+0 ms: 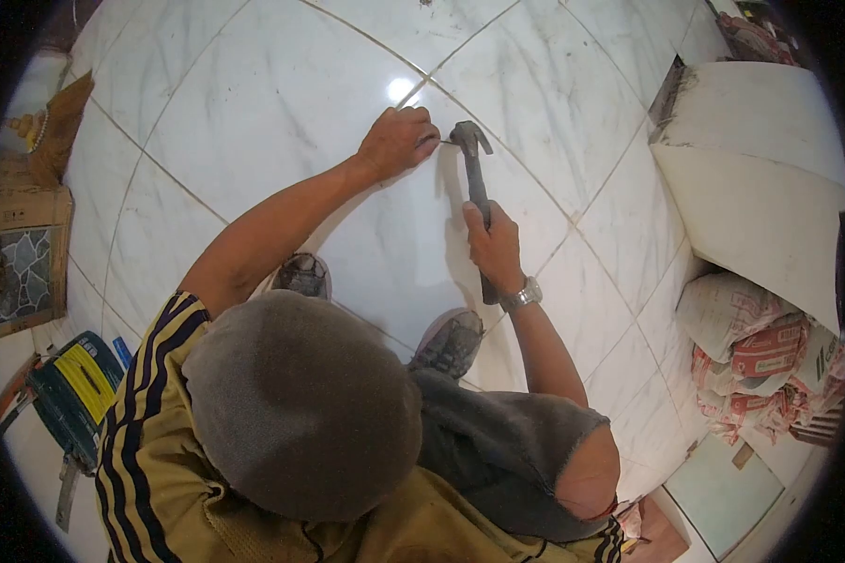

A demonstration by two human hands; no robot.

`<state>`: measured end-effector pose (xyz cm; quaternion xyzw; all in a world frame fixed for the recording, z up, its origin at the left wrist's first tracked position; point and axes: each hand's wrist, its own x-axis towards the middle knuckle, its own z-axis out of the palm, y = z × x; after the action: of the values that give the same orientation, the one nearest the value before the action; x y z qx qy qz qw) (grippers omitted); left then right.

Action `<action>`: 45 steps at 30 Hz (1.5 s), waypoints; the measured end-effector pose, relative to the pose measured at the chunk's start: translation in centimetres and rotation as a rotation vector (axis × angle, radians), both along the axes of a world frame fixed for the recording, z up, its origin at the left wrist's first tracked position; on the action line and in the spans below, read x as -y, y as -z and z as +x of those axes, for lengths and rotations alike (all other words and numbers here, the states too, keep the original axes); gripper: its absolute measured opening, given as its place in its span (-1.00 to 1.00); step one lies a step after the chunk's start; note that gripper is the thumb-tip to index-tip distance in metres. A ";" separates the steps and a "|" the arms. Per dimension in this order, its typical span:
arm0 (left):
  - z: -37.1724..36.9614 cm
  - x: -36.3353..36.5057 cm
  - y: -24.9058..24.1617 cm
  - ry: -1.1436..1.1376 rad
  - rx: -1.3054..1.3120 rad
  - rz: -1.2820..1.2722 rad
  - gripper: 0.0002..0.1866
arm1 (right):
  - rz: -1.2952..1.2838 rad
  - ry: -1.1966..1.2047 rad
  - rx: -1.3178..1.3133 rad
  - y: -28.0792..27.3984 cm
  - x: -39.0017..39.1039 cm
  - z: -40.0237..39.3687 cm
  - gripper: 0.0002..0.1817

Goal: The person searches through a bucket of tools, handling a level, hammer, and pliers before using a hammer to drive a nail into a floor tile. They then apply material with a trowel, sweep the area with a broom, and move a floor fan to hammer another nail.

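Note:
My right hand (495, 246) is wrapped round the handle of a claw hammer (477, 184), its head up and the claw turned to the right. Closed in a fist, my left hand (399, 143) grips a thin, nail-like metal piece (443, 142) that sticks out to the right, its end right at the hammer head. Most of that piece is hidden inside the fist. Both hands are low over the white marbled tile floor (554, 113), near a grout line crossing. A metal watch (523, 295) is on my right wrist.
My shoes (449, 343) stand on the tiles below the hands. Stacked cement bags (756, 342) and a large white block-like object (756, 141) are at the right. Along the left are a cardboard box (28, 211) and a dark green case (75, 389) with a yellow label.

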<state>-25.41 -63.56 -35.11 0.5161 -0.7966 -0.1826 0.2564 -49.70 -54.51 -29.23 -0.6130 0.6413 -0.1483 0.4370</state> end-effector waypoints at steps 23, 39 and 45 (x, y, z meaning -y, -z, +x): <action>-4.9 -11.8 -4.5 -0.263 -1.456 0.949 -0.73 | -0.160 -0.372 0.022 -9.2 1.2 3.9 -0.49; 23.2 -20.4 -3.8 -1.529 -0.915 0.271 -0.66 | -0.080 -0.434 0.058 -6.6 -3.9 3.1 -0.80; 32.4 -31.2 -2.3 -1.674 -0.763 0.205 -0.74 | -0.028 -0.485 0.072 -6.1 -4.6 3.0 -0.81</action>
<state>6.98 -32.32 -32.81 0.8485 -0.0057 -0.1648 0.5028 -46.70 -49.95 -23.15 -0.7495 0.4571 -0.0697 0.4738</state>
